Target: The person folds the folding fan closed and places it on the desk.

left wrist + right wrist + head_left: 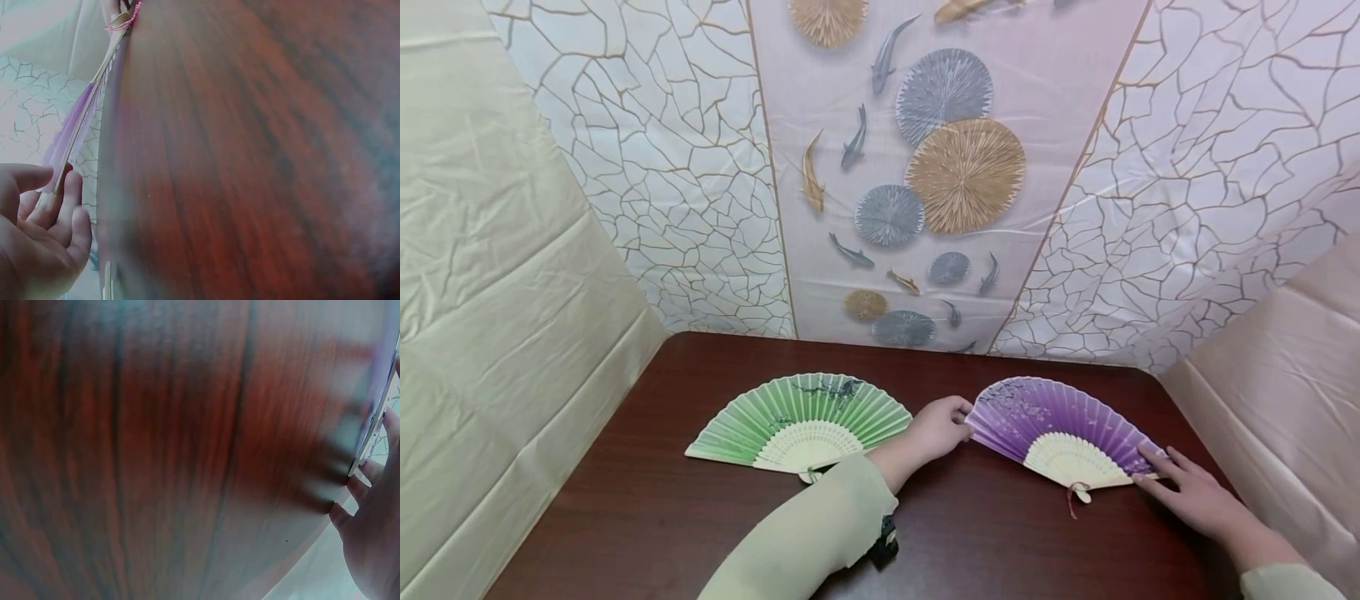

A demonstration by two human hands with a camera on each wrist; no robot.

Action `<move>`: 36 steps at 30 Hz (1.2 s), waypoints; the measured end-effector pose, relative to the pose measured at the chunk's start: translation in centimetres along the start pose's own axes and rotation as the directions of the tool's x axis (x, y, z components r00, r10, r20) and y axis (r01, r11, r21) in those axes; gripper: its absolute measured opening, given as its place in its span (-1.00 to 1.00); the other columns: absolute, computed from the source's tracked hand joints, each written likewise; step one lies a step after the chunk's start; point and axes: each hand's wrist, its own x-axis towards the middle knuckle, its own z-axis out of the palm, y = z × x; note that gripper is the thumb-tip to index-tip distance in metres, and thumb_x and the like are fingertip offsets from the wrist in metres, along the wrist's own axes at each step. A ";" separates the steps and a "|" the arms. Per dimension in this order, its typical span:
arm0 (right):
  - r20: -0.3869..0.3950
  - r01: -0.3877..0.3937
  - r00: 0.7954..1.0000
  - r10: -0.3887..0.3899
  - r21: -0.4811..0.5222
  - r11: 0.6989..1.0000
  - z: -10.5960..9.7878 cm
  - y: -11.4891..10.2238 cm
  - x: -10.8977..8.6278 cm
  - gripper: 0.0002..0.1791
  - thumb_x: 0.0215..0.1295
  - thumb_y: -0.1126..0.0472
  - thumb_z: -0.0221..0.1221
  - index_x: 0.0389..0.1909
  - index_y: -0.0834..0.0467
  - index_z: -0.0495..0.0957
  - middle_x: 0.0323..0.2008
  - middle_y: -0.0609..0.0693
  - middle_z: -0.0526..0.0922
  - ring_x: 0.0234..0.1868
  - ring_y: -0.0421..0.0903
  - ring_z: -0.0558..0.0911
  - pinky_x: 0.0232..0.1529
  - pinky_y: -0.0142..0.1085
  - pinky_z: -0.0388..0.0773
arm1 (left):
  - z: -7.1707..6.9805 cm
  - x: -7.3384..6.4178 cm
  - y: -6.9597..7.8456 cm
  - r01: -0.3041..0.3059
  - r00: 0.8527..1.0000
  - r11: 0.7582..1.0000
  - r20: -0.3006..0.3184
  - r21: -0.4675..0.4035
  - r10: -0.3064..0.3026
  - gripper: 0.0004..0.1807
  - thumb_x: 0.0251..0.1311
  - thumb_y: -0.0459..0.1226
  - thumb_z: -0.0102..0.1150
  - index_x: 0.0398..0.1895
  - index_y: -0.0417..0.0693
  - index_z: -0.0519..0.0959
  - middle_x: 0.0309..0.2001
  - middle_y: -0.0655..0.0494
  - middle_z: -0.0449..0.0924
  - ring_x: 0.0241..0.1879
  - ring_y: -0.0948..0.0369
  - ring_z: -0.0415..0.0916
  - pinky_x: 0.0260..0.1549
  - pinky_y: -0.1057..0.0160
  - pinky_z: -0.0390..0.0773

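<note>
A purple folding fan lies spread on the brown table, with pale ribs and a red cord at its pivot. My left hand pinches the fan's left end between thumb and fingers; the left wrist view shows the guard's tip in that grip. At the opposite end, my right hand rests with its fingers extended and spread on the fan's edge. Some right fingertips touch the tabletop in the right wrist view. A green folding fan, also spread, lies behind my left forearm, which covers part of its right side.
The dark brown table has rounded back corners. Behind it hangs a patterned cloth with fish and round leaf shapes. Plain pale cloth borders the left side, and similar cloth the right. A small black device sits at my left cuff.
</note>
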 end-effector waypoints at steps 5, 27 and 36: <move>-0.006 0.003 1.000 -0.003 0.004 1.000 0.1 0.1 0.0 -0.23 0.46 -0.20 0.00 0.42 0.30 0.24 0.31 0.62 0.11 0.21 0.67 0.15 0.05 0.53 0.20 | 0.2 -0.1 -0.5 0.052 0.997 0.957 0.068 -0.285 -0.034 -0.71 0.24 -0.49 0.18 0.03 -0.24 0.57 -0.35 0.05 0.69 -0.40 0.18 0.69 -0.38 0.21 0.68; -0.011 -0.025 1.000 0.025 0.065 0.998 0.2 0.1 -0.5 -0.14 0.43 -0.21 0.04 0.49 0.30 0.10 0.30 0.64 0.09 0.22 0.67 0.14 0.06 0.52 0.18 | 0.0 -1.9 -0.4 0.213 0.972 0.777 0.206 -0.593 -0.110 -0.36 0.31 -0.60 -0.07 0.44 -0.04 0.34 -0.24 -0.17 0.68 -0.16 -0.12 0.70 -0.18 -0.02 0.69; -0.064 0.010 0.998 -0.003 0.107 0.994 0.4 0.2 -0.5 -0.09 0.38 -0.15 0.15 0.48 0.36 0.08 0.26 0.64 0.17 0.22 0.61 0.20 0.08 0.46 0.22 | 0.3 -2.1 -0.6 0.189 0.979 0.774 0.177 -0.604 -0.101 -0.38 0.33 -0.59 -0.15 0.43 -0.03 0.36 -0.18 -0.14 0.70 -0.10 -0.10 0.68 -0.15 0.03 0.69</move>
